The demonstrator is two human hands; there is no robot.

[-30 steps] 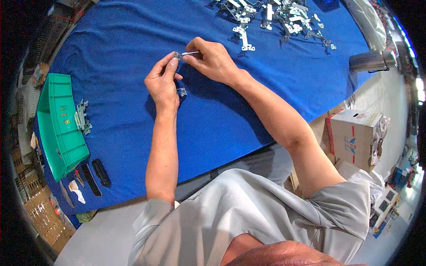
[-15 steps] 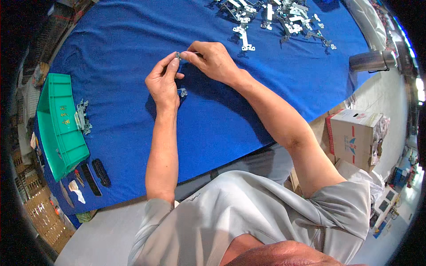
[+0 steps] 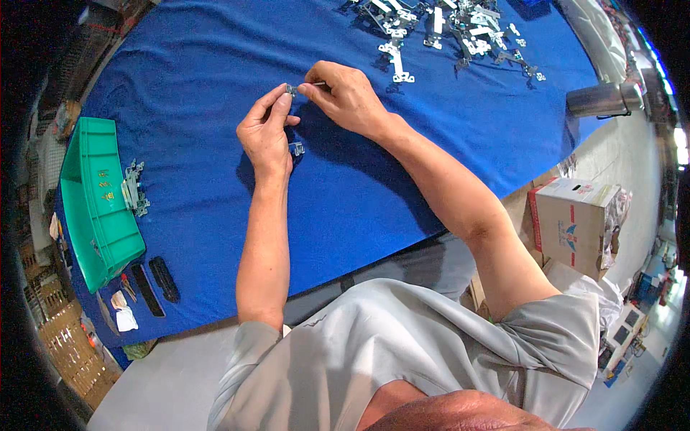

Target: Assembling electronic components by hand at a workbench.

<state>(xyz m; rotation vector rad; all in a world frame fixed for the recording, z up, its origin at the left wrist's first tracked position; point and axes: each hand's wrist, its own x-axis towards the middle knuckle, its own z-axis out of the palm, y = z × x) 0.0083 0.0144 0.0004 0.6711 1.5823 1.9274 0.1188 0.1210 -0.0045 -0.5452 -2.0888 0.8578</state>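
Observation:
My left hand (image 3: 267,136) is closed in a pinch on a small metal piece (image 3: 291,90) at its thumb and fingertip. Beside that palm, a metal bracket end (image 3: 296,149) sticks out; whether it belongs to the pinched piece I cannot tell. My right hand (image 3: 343,93) comes in from the right, thumb and fingers closed right at the pinched piece. Between them shows a thin pale rod (image 3: 320,84), mostly hidden by the fingers. Both hands are over the blue cloth (image 3: 352,215).
Loose metal brackets (image 3: 471,32) lie heaped at the far right, with more brackets (image 3: 134,188) at the left. Alongside stands a green bin (image 3: 118,248) holding small brass-coloured parts. Dark strips (image 3: 147,291) lie below it. A metal cylinder (image 3: 602,100) and a carton (image 3: 571,223) are to the right.
My right hand has shifted up slightly, and the pale rod now shows between its fingers. My left hand keeps its pinch. The white scrap at the lower left has changed shape.

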